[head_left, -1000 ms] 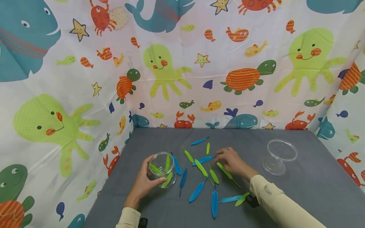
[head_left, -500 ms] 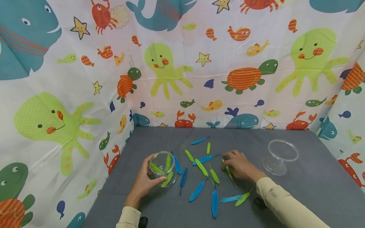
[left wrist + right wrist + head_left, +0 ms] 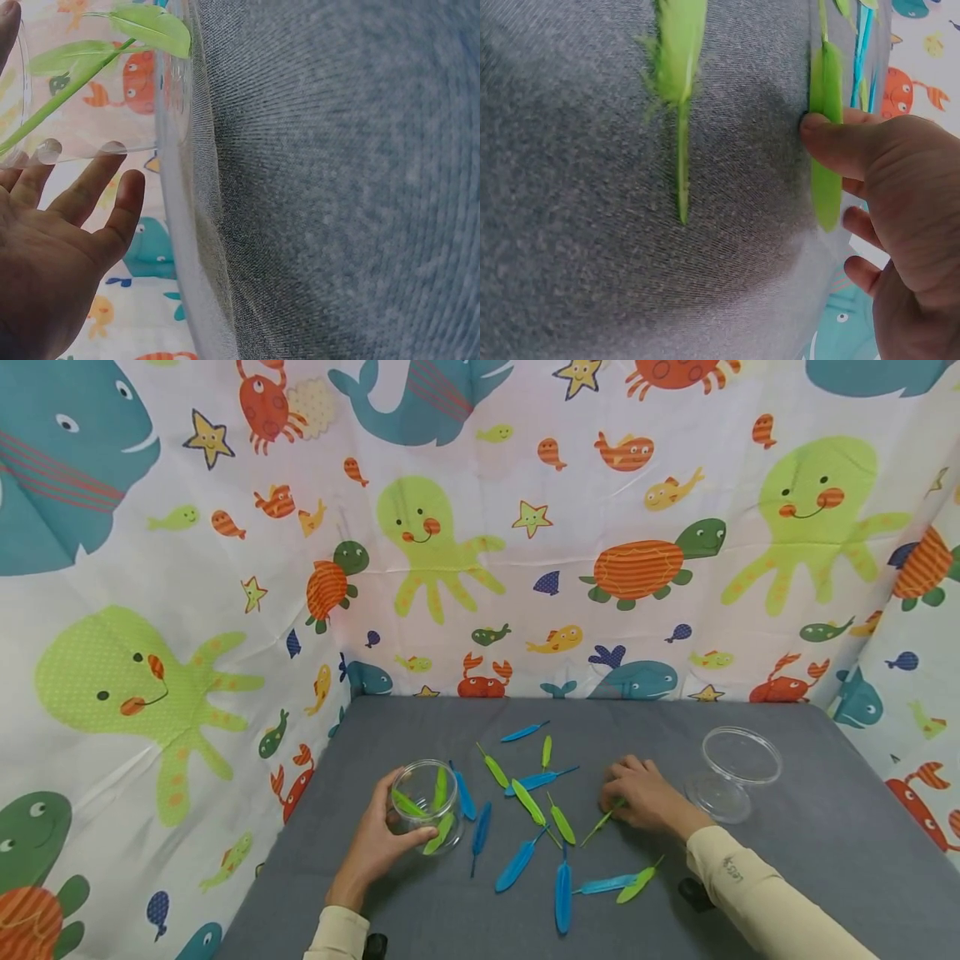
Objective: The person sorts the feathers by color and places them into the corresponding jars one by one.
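Note:
My left hand (image 3: pixel 378 839) holds a clear round jar (image 3: pixel 457 833) at its side, thumb across the front. Inside the jar lie a few green feathers (image 3: pixel 408 804); in the left wrist view the jar's green feathers (image 3: pixel 150 26) show through the wall, with fingertips against it. On the right, my right hand (image 3: pixel 643 796) pinches another green feather (image 3: pixel 826 180) between thumb and fingers. That feather's bare stem points down and left in the head view, while much of its vane is covered by the hand.
Several loose blue feathers (image 3: pixel 517 864) and green feathers (image 3: pixel 528 802) lie scattered over the grey cloth (image 3: pixel 420 910) between the hands. A second clear container (image 3: pixel 780 768) stands at the right. Printed curtains (image 3: pixel 525 610) enclose the back and sides.
The right hand has shifted right and pinched a green feather from the cloth, swinging its stem from lower right to lower left. The left hand and jar stay in place.

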The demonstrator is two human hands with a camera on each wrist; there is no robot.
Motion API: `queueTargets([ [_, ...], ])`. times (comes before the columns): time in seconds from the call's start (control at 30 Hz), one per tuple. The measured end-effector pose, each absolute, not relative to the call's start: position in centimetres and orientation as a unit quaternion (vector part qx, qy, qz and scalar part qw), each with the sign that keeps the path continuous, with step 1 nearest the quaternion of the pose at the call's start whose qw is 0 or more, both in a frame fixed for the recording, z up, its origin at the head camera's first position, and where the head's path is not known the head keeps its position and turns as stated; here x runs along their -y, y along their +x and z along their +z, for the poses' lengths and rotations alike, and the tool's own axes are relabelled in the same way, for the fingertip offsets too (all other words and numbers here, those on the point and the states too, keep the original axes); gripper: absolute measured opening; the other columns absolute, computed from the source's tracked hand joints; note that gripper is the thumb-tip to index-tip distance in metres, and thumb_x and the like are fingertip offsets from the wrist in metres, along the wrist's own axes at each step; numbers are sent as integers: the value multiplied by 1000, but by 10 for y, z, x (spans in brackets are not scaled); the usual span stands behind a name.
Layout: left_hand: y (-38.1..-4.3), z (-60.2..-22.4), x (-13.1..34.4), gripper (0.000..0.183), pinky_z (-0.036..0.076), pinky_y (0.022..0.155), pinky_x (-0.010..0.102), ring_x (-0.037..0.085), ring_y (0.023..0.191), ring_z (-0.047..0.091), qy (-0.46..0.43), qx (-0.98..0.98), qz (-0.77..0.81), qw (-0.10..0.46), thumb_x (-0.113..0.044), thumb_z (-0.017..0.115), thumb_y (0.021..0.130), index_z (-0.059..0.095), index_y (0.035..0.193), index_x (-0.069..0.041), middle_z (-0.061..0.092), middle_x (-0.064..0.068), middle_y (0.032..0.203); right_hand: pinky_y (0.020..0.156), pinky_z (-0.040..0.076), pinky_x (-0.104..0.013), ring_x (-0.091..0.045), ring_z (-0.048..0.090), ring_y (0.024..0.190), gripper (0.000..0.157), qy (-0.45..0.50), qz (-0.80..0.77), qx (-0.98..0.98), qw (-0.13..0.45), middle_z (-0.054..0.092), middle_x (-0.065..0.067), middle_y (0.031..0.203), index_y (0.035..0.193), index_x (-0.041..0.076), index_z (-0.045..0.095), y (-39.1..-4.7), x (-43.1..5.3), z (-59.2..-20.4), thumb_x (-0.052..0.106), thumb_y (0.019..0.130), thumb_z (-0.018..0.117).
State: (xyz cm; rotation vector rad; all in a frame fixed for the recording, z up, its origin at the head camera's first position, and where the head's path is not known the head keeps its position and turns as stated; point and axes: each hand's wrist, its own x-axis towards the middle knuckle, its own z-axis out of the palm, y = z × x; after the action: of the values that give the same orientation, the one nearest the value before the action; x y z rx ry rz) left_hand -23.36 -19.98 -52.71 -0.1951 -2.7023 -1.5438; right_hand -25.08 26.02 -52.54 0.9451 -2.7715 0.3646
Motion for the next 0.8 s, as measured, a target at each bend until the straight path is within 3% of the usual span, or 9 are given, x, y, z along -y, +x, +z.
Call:
queueTargets([
  [0.2,-233,-528,199,108,44,109,64,42,138,51,-62,865,-497,11,-34,94,72,26,157,-36,38,8,161,74,23,-33,-9,42,84,18,293,169,941,36,68,13,87,85,27,73,-253,-267,-523,12,81,83],
  [0.4,-234,-528,200,108,45,107,65,43,135,53,-66,865,-497,16,-36,93,73,26,158,-34,37,8,161,79,34,-38,-1,60,78,13,264,238,934,-22,70,16,82,89,24,73,-255,-270,-513,13,87,78],
  [0.47,-234,-528,200,109,45,106,65,43,135,53,-68,865,-497,17,-36,93,73,26,158,-32,37,9,161,79,42,-39,1,61,75,10,265,266,926,-37,72,13,84,94,20,73,-256,-271,-511,12,89,76],
  [0.57,-234,-528,200,109,45,106,65,42,136,52,-69,864,-499,16,-38,93,72,27,158,-31,38,9,161,71,49,-29,1,58,72,14,258,333,904,-73,72,2,84,107,10,73,-255,-273,-510,10,94,71],
  [0.7,-234,-528,200,109,45,108,63,41,138,51,-72,862,-501,16,-39,93,72,27,158,-32,38,8,161,61,45,-23,-2,51,68,26,241,424,866,-114,67,-11,82,121,-3,68,-254,-270,-505,11,98,66],
  [0.8,-234,-529,200,109,44,109,63,41,139,51,-73,862,-501,17,-39,94,71,27,158,-32,38,8,160,61,44,-24,-4,51,69,24,229,459,849,-128,63,-11,83,119,-1,68,-253,-264,-498,14,100,64],
])
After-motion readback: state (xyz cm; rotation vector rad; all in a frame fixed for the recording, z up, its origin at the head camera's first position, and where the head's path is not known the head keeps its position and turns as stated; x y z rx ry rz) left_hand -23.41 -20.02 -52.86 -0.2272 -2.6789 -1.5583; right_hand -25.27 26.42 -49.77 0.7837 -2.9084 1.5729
